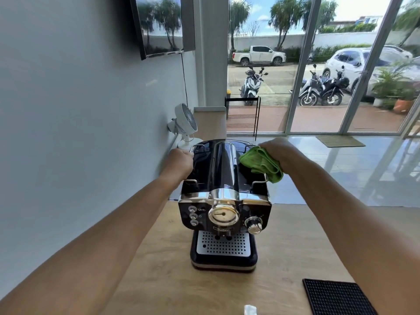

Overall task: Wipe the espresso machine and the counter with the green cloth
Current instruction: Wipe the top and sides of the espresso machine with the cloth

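The machine [223, 201], black with chrome trim, is being stood upright on the wooden counter [295, 242], its front panel facing the camera. On that panel a round gauge [223, 215] is being shown in the middle, three small buttons [193, 216] to one side and a chrome knob [254, 225] to the other, with a perforated drip tray [223, 244] below.

The cloth [261, 163], green and bunched, is being pressed onto the right part of the machine's top, beside the chrome ridge and over the right wire rail. It is being clamped in the right hand [280, 151], whose fingers are closed over it from above.

The machine's upper left edge is being touched by the left hand [180, 161], near the left wire rail; its fingers are curled toward the machine, but whether they are closed on anything cannot be told.

A black ribbed mat [336, 297] is being kept on the counter's near right part, well apart from the machine. A small white fan [185, 121] is being seen behind the machine, by the wall [79, 110].
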`<state>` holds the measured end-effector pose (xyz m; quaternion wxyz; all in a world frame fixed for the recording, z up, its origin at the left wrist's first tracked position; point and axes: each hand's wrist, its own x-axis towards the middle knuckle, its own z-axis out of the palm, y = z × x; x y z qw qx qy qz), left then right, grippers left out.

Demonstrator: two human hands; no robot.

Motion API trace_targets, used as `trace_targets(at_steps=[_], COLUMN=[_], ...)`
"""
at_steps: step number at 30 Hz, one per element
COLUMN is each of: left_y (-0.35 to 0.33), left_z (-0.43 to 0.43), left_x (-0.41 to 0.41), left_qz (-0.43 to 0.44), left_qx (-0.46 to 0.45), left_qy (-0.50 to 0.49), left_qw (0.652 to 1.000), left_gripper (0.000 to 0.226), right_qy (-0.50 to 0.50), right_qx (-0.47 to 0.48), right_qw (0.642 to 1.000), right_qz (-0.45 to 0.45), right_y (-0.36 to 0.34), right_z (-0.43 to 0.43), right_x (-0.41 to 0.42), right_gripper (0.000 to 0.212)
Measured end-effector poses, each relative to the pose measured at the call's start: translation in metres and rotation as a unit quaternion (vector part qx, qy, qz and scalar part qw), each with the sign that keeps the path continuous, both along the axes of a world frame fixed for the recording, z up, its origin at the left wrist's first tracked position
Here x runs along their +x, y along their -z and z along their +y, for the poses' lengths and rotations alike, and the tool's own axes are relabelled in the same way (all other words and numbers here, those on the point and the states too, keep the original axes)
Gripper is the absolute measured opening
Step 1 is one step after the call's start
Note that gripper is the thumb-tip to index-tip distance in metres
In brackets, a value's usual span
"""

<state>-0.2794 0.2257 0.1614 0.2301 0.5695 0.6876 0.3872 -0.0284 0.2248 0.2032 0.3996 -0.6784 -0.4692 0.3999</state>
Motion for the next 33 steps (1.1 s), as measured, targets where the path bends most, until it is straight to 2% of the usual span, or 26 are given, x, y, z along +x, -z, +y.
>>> trace_targets(at_steps=[3,6,9,12,16,18,21,25,27,29,33], left_y=[-0.005,-0.012,-0.020,-0.029,-0.035,-0.033,-0.033,-0.032,-0.033,-0.033,-0.032], left_z=[0.002,0.002,0.005,0.008,0.019,0.029,0.037,0.046,0.050,0.054,0.057], left_x=[-0.003,-0.007,-0.011,-0.011,-0.002,0.005,0.019,0.040,0.047,0.055,0.062], left_qz=[0.051,0.154,0.235,0.269,0.213,0.163,0.113,0.104,0.094,0.103,0.122], left_qx=[-0.012,-0.011,-0.009,-0.018,-0.037,-0.039,-0.032,-0.032,-0.042,-0.042,-0.043], left_qy=[0.024,0.047,0.073,0.091,0.145,0.165,0.182,0.196,0.209,0.219,0.219], left_qw=[0.998,0.987,0.969,0.959,0.965,0.972,0.976,0.975,0.972,0.969,0.967], left_gripper=[0.031,0.028,0.029,0.029,0.022,0.014,0.014,0.012,0.006,0.015,0.018], right_qy=[-0.008,-0.019,-0.018,-0.029,-0.059,-0.077,-0.083,-0.065,-0.063,-0.048,-0.046], right_qx=[0.005,0.000,-0.005,-0.013,-0.016,-0.019,-0.015,0.025,0.034,0.040,0.054], right_qw=[1.000,1.000,0.999,0.988,0.964,0.954,0.942,0.914,0.907,0.911,0.908], right_qz=[-0.013,-0.004,0.050,0.151,0.258,0.288,0.326,0.400,0.416,0.408,0.412], right_y=[0.002,0.003,0.007,0.012,0.019,0.022,0.030,0.040,0.042,0.045,0.048], right_z=[-0.006,-0.022,-0.046,-0.078,-0.120,-0.138,-0.155,-0.170,-0.174,-0.176,-0.178], right_x=[0.004,0.007,0.008,0.004,-0.007,-0.019,-0.037,-0.057,-0.068,-0.076,-0.084], right_gripper=[0.016,0.015,0.015,0.018,0.020,0.012,0.024,0.005,0.012,0.020,0.020])
